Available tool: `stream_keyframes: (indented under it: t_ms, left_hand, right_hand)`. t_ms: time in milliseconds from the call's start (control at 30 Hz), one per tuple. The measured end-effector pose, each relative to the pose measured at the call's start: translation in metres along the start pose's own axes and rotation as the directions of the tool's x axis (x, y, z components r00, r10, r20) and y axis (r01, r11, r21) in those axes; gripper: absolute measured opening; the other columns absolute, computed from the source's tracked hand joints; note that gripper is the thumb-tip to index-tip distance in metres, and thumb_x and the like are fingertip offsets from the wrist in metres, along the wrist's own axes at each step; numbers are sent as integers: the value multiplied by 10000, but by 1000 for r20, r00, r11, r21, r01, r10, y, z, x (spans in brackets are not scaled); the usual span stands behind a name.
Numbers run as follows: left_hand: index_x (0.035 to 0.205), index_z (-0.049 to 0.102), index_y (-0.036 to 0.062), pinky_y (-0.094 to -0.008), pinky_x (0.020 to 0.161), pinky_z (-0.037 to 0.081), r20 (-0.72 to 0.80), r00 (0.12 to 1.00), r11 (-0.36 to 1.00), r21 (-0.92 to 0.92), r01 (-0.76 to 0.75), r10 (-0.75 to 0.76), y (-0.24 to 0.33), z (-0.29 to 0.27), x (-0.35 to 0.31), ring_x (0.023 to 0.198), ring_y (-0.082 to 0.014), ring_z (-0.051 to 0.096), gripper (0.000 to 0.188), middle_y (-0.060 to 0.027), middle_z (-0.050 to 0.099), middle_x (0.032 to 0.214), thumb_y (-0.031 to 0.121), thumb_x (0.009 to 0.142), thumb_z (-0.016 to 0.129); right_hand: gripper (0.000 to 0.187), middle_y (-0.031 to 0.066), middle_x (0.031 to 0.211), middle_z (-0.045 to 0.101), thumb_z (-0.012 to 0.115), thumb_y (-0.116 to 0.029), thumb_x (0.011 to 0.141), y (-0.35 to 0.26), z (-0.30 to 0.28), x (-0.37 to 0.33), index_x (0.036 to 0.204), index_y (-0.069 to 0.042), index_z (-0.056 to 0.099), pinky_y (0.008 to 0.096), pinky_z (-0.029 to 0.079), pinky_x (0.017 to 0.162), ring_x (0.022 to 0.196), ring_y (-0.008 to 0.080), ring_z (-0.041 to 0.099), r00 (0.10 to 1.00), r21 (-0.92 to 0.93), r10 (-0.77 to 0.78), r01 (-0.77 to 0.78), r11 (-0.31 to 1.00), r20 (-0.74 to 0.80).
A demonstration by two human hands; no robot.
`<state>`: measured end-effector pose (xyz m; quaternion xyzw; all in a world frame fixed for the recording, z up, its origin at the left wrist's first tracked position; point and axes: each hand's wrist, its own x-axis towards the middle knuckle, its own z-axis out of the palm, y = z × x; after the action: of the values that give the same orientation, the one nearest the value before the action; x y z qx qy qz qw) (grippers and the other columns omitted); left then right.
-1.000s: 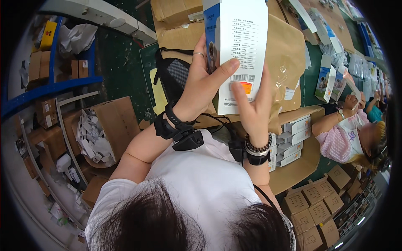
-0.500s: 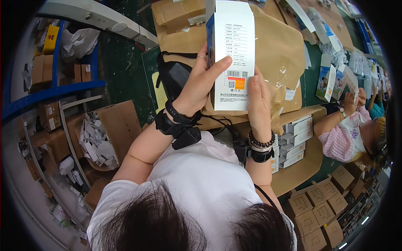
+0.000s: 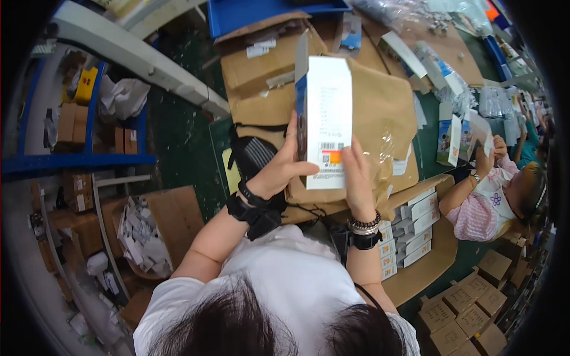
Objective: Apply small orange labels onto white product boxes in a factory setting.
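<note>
Between my hands I hold a white and blue cardboard box (image 3: 330,115), its printed white side facing up and an orange-red label near its lower end. The flaps at its far end stand up. My left hand (image 3: 286,166) grips the lower left edge, thumb across the white side. On the lower right edge lies my right hand (image 3: 357,179), thumb on top by the label. Beneath the box is a brown paper-covered work surface (image 3: 386,113). A black mesh bag (image 3: 255,155) sits beside my left wrist.
A large carton (image 3: 442,261) with several white boxes (image 3: 420,222) stands close on my right. Another person (image 3: 490,190) handles a box farther right. To the left are a blue shelf rack (image 3: 77,160) and a carton of white scraps (image 3: 142,237). A blue tray (image 3: 273,10) lies at the far edge.
The box and both hands have come lower in the picture, toward me. My left thumb has slid down toward the box's near end. The view now takes in more of the far side.
</note>
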<state>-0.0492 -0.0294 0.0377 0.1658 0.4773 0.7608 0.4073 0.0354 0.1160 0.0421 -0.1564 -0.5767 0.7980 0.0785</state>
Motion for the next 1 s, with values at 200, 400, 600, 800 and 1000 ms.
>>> stream_keyframes:
  t_ms: [200, 400, 600, 800, 1000]
  left_hand:
    - [1397, -152, 85, -330, 1029, 276, -73, 997, 998, 66, 8, -3, -5, 9, -6, 1284, -228, 271, 1009, -141, 202, 1408, 15, 764, 630]
    - [1406, -112, 89, -341, 1009, 314, -76, 996, 993, 105, 60, -52, -34, 7, -12, 1253, -227, 318, 982, -136, 239, 1385, 35, 774, 638]
    - [1407, 87, 75, -310, 981, 339, -96, 987, 954, 262, 148, -127, -62, 3, -16, 1199, -203, 381, 782, -102, 316, 1348, 88, 818, 602]
    - [1310, 364, 55, -266, 904, 384, -172, 955, 940, 199, 276, -244, -54, -44, -43, 1063, -149, 487, 463, -58, 492, 1194, 161, 887, 520]
    - [1176, 489, 57, -236, 812, 418, -487, 850, 927, 189, 324, -199, -46, -72, -78, 930, -105, 540, 291, -37, 574, 1036, 182, 914, 482]
  right_hand:
    - [636, 108, 1297, 397, 563, -85, 860, 17, -6, -3, 1384, -14, 210, 279, 368, 952, 1158, 160, 421, 986, -186, -113, 134, 973, 119]
    - [663, 112, 1328, 376, 534, -76, 866, 41, -35, -35, 1401, -20, 146, 300, 316, 1004, 1208, 184, 390, 959, 209, 122, -178, 962, 255]
    - [578, 107, 1296, 414, 513, -130, 878, 65, -76, -44, 1364, 0, 227, 293, 331, 990, 1162, 184, 435, 992, 349, 129, -118, 929, -8]
    - [354, 41, 1013, 589, 503, -271, 888, 44, -242, -10, 1138, -21, 521, 245, 446, 757, 889, 116, 563, 808, 25, -144, 193, 981, -572]
    - [356, 49, 1022, 582, 509, -300, 884, 53, -370, 41, 1115, -31, 534, 269, 435, 764, 899, 145, 555, 679, 43, -89, 175, 984, -729]
